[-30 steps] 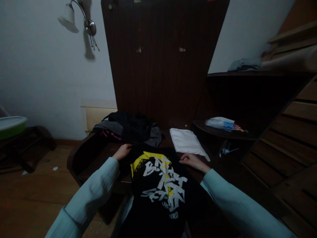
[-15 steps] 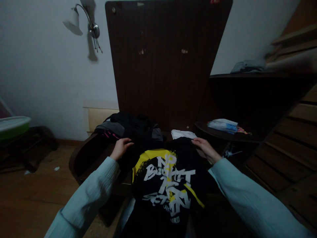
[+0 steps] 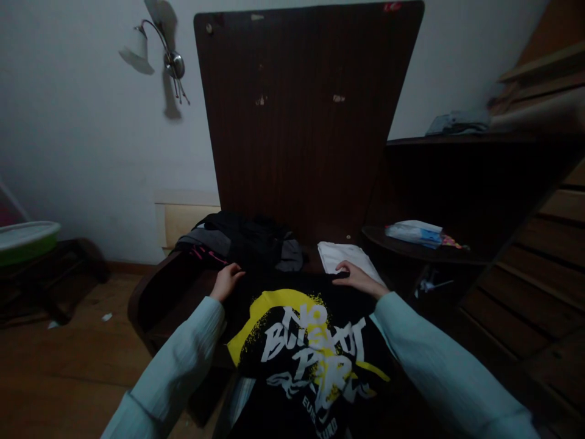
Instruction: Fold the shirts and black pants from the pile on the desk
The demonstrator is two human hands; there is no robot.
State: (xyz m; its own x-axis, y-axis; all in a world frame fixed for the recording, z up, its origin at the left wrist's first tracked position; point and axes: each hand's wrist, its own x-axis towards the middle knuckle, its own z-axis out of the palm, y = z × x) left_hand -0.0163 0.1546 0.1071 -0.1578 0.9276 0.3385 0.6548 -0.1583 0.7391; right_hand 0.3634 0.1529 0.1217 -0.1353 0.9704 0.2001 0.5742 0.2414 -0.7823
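A black T-shirt (image 3: 301, 360) with a yellow patch and white lettering lies print-up on a dark wooden table (image 3: 158, 292), hanging over its near edge. My left hand (image 3: 225, 281) grips the shirt's far left corner. At the far right corner, my right hand (image 3: 355, 277) pinches the top edge, just in front of a folded white cloth (image 3: 340, 254). Both arms wear pale blue-green sleeves.
A heap of dark clothes (image 3: 244, 241) sits at the table's back. A tall dark board (image 3: 301, 116) stands behind it. A shelf at right holds a plastic packet (image 3: 414, 231). A wall lamp (image 3: 155, 52) hangs upper left; a green basin (image 3: 25, 235) stands far left.
The shirt has been spread wider and pulled flatter on the table. My right hand rose over the white cloth half a second ago and has come back down to the shirt's edge.
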